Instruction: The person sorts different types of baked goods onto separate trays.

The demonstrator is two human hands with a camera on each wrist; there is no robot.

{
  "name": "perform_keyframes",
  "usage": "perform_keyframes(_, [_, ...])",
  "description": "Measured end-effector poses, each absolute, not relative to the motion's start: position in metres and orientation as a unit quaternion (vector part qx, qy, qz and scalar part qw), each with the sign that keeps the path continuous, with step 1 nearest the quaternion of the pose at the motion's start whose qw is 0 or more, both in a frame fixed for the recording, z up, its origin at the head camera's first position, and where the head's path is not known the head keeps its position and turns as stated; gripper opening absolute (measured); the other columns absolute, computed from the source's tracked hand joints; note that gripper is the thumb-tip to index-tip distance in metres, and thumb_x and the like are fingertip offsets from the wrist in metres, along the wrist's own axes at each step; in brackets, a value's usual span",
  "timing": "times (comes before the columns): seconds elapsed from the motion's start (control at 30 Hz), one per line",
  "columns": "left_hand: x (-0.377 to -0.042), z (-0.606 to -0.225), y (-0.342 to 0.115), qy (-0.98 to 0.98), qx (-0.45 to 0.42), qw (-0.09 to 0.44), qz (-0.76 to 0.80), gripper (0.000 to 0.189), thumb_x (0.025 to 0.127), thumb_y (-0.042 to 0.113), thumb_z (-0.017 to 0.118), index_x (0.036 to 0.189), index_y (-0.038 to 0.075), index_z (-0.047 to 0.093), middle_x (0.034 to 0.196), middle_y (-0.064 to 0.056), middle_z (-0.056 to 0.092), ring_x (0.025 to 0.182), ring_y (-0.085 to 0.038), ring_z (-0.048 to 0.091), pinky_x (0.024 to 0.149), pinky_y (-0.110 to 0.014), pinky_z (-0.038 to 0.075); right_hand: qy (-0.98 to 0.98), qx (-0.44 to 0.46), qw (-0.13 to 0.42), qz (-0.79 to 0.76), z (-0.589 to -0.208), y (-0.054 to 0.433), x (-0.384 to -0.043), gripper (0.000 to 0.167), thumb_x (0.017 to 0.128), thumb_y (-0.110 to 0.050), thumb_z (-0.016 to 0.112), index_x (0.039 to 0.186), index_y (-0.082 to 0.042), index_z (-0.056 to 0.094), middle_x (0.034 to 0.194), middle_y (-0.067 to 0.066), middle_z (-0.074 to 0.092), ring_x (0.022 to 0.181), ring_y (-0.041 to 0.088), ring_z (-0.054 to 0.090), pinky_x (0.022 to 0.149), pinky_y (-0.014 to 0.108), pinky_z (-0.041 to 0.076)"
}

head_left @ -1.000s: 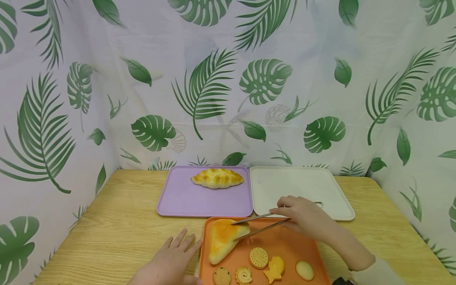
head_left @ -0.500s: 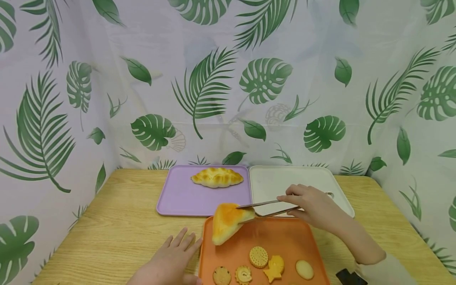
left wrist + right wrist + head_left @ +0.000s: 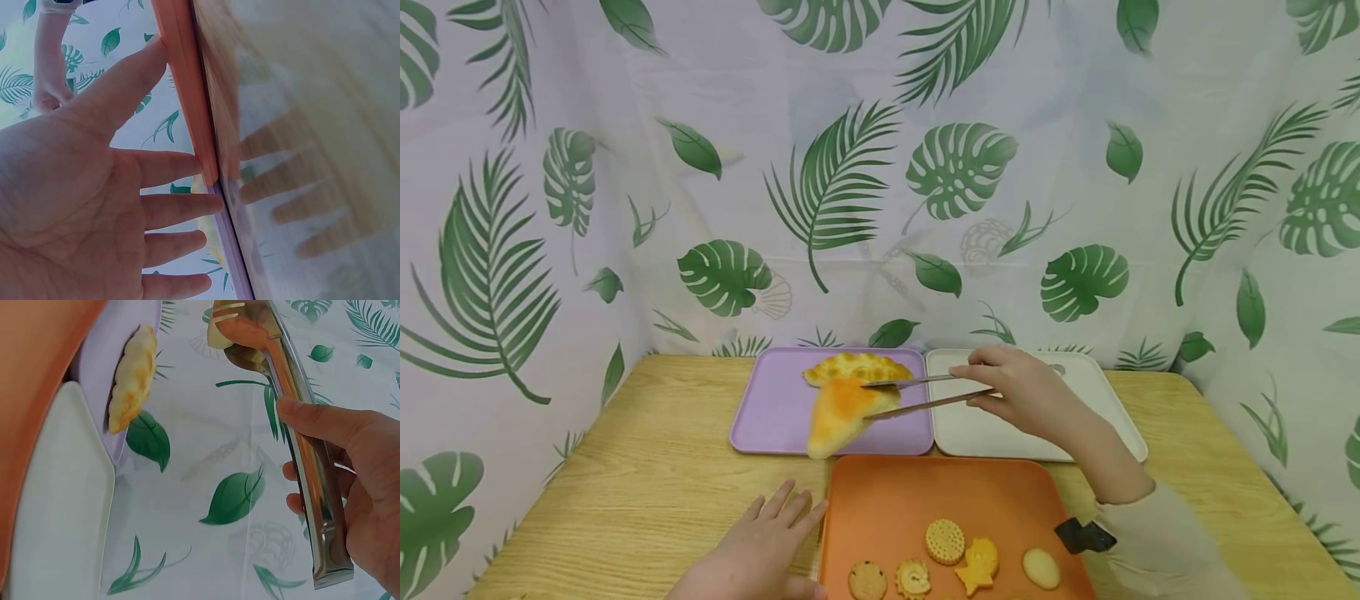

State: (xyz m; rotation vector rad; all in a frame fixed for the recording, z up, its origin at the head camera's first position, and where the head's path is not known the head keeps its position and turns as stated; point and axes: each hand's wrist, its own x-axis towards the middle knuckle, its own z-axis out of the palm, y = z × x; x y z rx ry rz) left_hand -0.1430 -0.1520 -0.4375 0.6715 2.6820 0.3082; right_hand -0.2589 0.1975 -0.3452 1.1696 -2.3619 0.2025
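My right hand [image 3: 1026, 396] grips a pair of metal serving tongs [image 3: 306, 456], which have a fork end and a spoon end. Pinched by its corner in their tips is a triangular bread [image 3: 838, 417], golden on top and pale at the edges. The bread is lifted over the front part of the purple tray [image 3: 767, 425] and overlaps a long braided bread [image 3: 859, 365] lying there. My left hand [image 3: 756, 546] has its fingers spread, with fingertips at the left edge of the orange tray [image 3: 887, 496]; the left wrist view shows its palm [image 3: 69, 194].
Several biscuits lie on the orange tray: a round dotted one [image 3: 945, 542], a star-tailed yellow one [image 3: 979, 568] and a pale oval one [image 3: 1041, 568] among them. A white tray [image 3: 1101, 408] stands right of the purple one. A leaf-patterned cloth [image 3: 880, 292] walls the wooden table [image 3: 625, 467].
The triangular bread has been lifted off the orange tray in the tongs and carried back and left over the purple tray. My left hand has stayed in place.
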Motion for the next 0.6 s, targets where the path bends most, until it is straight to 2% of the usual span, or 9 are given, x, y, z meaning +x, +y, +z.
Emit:
perform_keyframes(0.27, [-0.144,-0.438,-0.151,0.949,0.237,0.181,0.102,0.096,0.078,0.065,0.066,0.152,0.013,0.034,0.157,-0.017,0.034,0.149,-0.041,0.018,0.112,-0.066,0.025,-0.869,0.424,0.24,0.087,-0.343,0.162,-0.277,0.036,0.075,-0.016,0.084,0.11,-0.016,0.074,0.092,0.001,0.064,0.074,0.014,0.057,0.064,0.028,0.05])
perform_keyframes(0.6, [-0.145,-0.439,-0.151,0.95,0.233,0.185,0.096,0.095,0.078,0.065,0.065,0.152,0.014,0.034,0.157,-0.015,0.034,0.149,-0.04,0.018,0.113,-0.064,0.025,-0.885,0.412,0.203,0.078,-0.361,0.118,-0.301,0.031,0.079,-0.019,0.081,0.108,-0.015,0.075,0.094,0.003,0.065,0.08,0.018,0.062,0.069,0.03,0.053])
